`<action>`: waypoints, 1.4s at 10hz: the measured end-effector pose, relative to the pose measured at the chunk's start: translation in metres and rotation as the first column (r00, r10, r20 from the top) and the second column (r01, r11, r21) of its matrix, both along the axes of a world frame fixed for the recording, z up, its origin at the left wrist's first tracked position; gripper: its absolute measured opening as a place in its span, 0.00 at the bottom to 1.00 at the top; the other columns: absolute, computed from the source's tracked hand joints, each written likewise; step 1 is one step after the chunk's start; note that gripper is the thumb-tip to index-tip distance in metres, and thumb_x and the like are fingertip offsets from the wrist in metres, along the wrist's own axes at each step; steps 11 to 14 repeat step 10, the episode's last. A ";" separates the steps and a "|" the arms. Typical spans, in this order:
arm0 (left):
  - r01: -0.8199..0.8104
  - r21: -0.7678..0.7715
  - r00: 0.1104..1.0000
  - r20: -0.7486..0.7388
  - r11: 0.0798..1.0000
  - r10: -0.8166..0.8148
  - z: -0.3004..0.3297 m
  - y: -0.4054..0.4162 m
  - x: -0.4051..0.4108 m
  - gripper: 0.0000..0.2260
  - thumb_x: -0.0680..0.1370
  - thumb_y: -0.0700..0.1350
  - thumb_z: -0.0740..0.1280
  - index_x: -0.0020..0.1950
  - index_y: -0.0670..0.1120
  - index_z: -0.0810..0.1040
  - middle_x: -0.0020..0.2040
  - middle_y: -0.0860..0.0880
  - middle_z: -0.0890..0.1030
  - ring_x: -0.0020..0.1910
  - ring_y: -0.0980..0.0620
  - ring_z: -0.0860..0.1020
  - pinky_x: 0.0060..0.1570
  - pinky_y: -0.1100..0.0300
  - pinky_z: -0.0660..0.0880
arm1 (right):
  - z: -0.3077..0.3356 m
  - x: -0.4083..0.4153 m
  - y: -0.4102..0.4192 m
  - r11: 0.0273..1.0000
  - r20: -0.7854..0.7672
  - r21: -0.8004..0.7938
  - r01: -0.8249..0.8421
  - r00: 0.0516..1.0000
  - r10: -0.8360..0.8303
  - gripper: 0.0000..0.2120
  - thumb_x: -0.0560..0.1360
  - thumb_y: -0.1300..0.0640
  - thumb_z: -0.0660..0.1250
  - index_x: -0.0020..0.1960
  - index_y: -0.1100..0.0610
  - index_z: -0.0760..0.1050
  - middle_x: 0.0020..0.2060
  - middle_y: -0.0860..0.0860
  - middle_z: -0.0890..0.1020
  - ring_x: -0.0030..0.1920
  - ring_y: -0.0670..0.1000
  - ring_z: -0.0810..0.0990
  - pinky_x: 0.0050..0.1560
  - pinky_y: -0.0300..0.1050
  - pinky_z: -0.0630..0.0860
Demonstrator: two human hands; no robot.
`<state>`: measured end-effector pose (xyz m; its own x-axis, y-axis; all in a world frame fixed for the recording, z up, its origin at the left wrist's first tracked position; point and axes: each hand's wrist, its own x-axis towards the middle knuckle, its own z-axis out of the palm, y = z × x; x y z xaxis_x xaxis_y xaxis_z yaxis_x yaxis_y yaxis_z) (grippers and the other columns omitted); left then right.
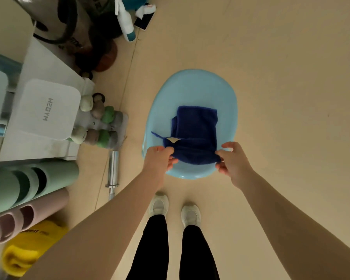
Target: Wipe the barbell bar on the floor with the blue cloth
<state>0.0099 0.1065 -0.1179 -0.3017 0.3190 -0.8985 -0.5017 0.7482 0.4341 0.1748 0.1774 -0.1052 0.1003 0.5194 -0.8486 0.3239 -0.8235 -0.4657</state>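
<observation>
Your left hand (160, 158) and right hand (231, 158) each pinch near corners of cloth (196, 134), stretched between them above basin (190, 87). Bar (113, 170) on floor, left of left hand, untouched. Wiping not started; carry cloth over.

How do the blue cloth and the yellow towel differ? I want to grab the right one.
The blue cloth is dark blue, folded flat, held by left hand and right hand over the light blue basin. The yellow towel lies bunched on the floor, untouched. Both look like soft fabric.
</observation>
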 end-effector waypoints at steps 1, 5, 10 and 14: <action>-0.135 0.127 0.990 0.047 0.983 0.130 0.007 0.027 -0.010 0.03 0.79 0.42 0.60 0.51 0.44 0.71 0.37 0.49 0.78 0.35 0.54 0.78 0.37 0.65 0.73 | 0.008 -0.007 0.021 0.969 -0.145 -0.035 0.243 0.958 -0.246 0.06 0.76 0.67 0.58 0.44 0.59 0.71 0.31 0.55 0.72 0.21 0.48 0.72 0.19 0.34 0.69; 0.388 0.055 0.812 -0.492 0.920 -0.313 -0.035 0.050 -0.004 0.09 0.75 0.45 0.67 0.50 0.43 0.71 0.36 0.54 0.70 0.38 0.52 0.70 0.29 0.71 0.64 | -0.037 -0.025 0.047 0.953 0.088 0.246 -0.176 0.983 0.159 0.18 0.72 0.59 0.65 0.62 0.58 0.71 0.54 0.53 0.79 0.55 0.55 0.77 0.59 0.52 0.74; 0.401 0.016 0.762 -0.561 0.916 -0.323 -0.010 0.024 0.005 0.10 0.76 0.39 0.62 0.57 0.41 0.74 0.53 0.44 0.77 0.51 0.46 0.75 0.45 0.70 0.68 | 0.001 -0.018 0.031 0.735 0.345 0.377 -0.564 0.822 0.453 0.19 0.77 0.61 0.58 0.67 0.58 0.68 0.65 0.54 0.72 0.64 0.55 0.71 0.64 0.44 0.65; 0.401 0.016 0.762 -0.561 0.916 -0.323 -0.010 0.024 0.005 0.10 0.76 0.39 0.62 0.57 0.41 0.74 0.53 0.44 0.77 0.51 0.46 0.75 0.45 0.70 0.68 | 0.001 -0.018 0.031 0.735 0.345 0.377 -0.564 0.822 0.453 0.19 0.77 0.61 0.58 0.67 0.58 0.68 0.65 0.54 0.72 0.64 0.55 0.71 0.64 0.44 0.65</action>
